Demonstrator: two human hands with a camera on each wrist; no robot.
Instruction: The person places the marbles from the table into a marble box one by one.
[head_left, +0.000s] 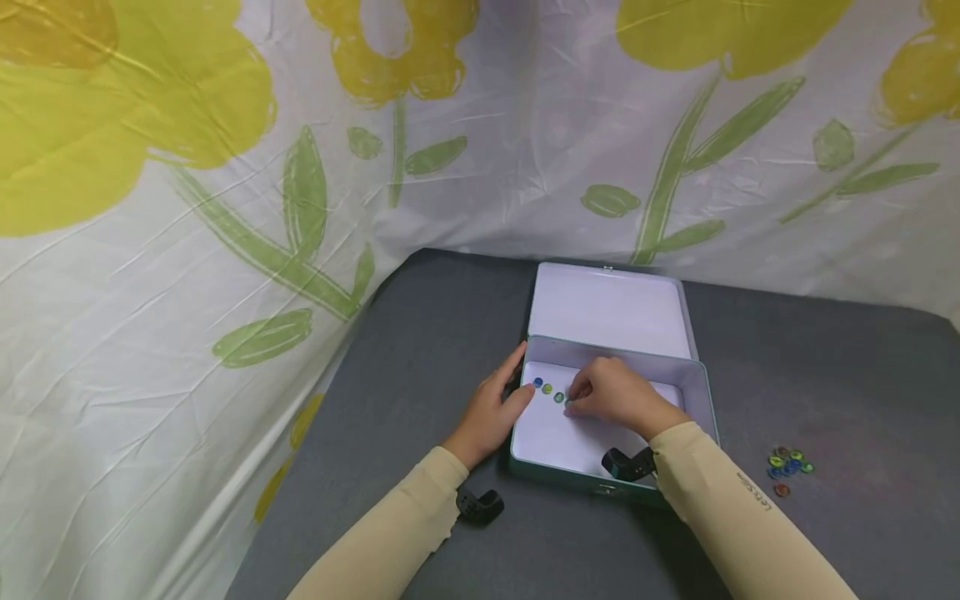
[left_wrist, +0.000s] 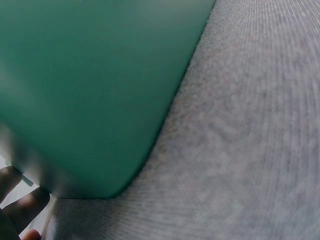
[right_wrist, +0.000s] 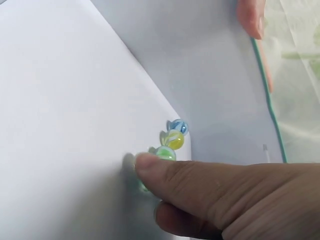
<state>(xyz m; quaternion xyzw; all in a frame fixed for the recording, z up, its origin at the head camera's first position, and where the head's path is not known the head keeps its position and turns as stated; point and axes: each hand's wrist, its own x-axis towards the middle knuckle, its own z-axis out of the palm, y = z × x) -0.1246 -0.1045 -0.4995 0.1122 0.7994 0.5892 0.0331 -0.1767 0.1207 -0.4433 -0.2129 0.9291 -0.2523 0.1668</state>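
A green tin box (head_left: 600,454) with a white inside lies on the table, its lid (head_left: 611,308) folded open to the back. Over its left wall my left hand (head_left: 486,417) grips the rim, thumb inside and fingers outside. Inside, a blue marble (right_wrist: 178,126), a yellow marble (right_wrist: 174,140) and a green marble (right_wrist: 166,153) form a row from the far left corner. At the end of this row my right hand (head_left: 618,396) pinches another greenish marble (right_wrist: 144,188), mostly hidden by the thumb. The left wrist view shows mainly the box's green outside.
Several loose marbles (head_left: 787,463), in mixed colours, lie clustered on the dark grey table (head_left: 847,392) to the right of the box. A white cloth (head_left: 510,167) with yellow flowers hangs behind and on the left. Black wrist cameras (head_left: 480,506) are worn under both sleeves.
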